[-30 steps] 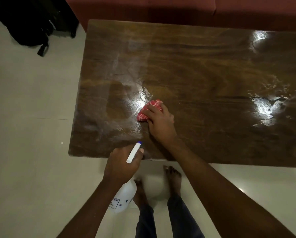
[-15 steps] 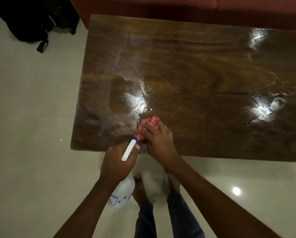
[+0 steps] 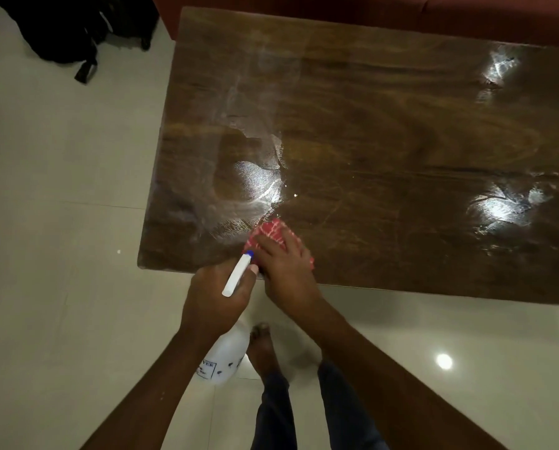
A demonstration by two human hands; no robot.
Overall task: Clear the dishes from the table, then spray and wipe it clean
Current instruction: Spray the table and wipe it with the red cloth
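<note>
A dark wooden table [image 3: 385, 131] fills the upper right, its top shiny with wet streaks and no dishes on it. My right hand [image 3: 284, 267] presses a red checked cloth [image 3: 268, 233] flat on the table near the front edge. My left hand [image 3: 216, 297] grips a white spray bottle [image 3: 228, 355] just in front of the table edge; its white nozzle with a blue tip [image 3: 239, 271] points toward the cloth. The bottle's body hangs below my hand, over the floor.
A red sofa [image 3: 336, 4] runs along the table's far side. A black bag [image 3: 60, 30] lies on the pale tiled floor [image 3: 60, 254] at the top left. My bare feet [image 3: 262, 349] stand close to the table's front edge.
My right hand has dragged the cloth from the table's middle toward the front edge, leaving a wiped streak. My left hand with the bottle has stayed by the edge.
</note>
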